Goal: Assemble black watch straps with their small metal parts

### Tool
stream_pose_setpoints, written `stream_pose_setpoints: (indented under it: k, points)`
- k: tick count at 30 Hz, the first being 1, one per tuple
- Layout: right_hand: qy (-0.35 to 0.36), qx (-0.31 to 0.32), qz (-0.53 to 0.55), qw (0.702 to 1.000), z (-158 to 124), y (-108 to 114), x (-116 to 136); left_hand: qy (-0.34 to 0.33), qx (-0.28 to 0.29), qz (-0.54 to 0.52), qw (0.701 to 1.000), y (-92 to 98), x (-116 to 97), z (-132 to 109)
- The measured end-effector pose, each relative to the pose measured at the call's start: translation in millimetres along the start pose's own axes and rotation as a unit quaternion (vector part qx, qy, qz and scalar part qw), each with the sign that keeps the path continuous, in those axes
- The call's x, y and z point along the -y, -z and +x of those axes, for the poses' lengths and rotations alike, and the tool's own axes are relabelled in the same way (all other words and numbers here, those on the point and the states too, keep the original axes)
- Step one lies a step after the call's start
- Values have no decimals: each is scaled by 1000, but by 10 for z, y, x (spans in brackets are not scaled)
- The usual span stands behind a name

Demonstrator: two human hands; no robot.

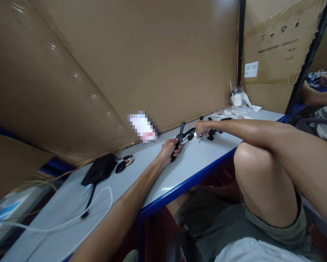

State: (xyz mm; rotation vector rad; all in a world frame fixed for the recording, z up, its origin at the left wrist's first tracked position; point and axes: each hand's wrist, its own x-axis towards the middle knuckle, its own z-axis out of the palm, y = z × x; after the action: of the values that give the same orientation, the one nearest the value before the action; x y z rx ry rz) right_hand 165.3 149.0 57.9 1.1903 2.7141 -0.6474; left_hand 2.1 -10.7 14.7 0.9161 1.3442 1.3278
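Over the table's middle, my left hand (172,150) is closed around a black clamp-like object (181,133) with long arms. One arm points up, another reaches right toward my other hand, and its lower end shows below my fingers. My right hand (202,128) is by the right arm's tip, with its fingers bent and drawn together. What they grip, if anything, is too small to make out. Beside and under that hand lie small black parts (211,135) and some little shiny metal pieces (200,139).
A lit phone (143,126), blurred out, leans on the cardboard wall (163,65). At left lie a black case (99,169), key-like items (121,166) and a white cable (70,221). A cup (236,99) and plastic bags stand far right; beyond, another person's arm (320,97) shows.
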Motion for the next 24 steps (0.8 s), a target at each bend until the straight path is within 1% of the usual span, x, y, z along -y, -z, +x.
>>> stream_pose_setpoints:
  k: [3,5,9,11,13,16,19,21,24]
  points:
    - [-38,-23,-45,998,-127,51,125,-2,0,-2,1000,13,12,15]
    - [-47,-35,-79,995,-226,86,208,1,3,2,1000,23,14,21]
    - [-14,-97,-147,984,-401,163,355,3,7,14,1000,33,11,19]
    - [3,-112,-145,983,-457,193,411,2,5,18,1000,32,12,16]
    - [18,-86,-101,991,-495,198,449,0,5,16,1000,30,14,16]
    - [31,-7,-34,999,-533,156,451,-2,3,11,1000,33,18,21]
    - [31,61,-12,998,-557,95,382,0,4,15,1000,44,23,29]
    - [19,66,-29,997,-561,76,315,-1,6,21,1000,51,28,33]
    - [-9,24,-75,997,-555,87,229,-3,7,23,1000,58,36,39]
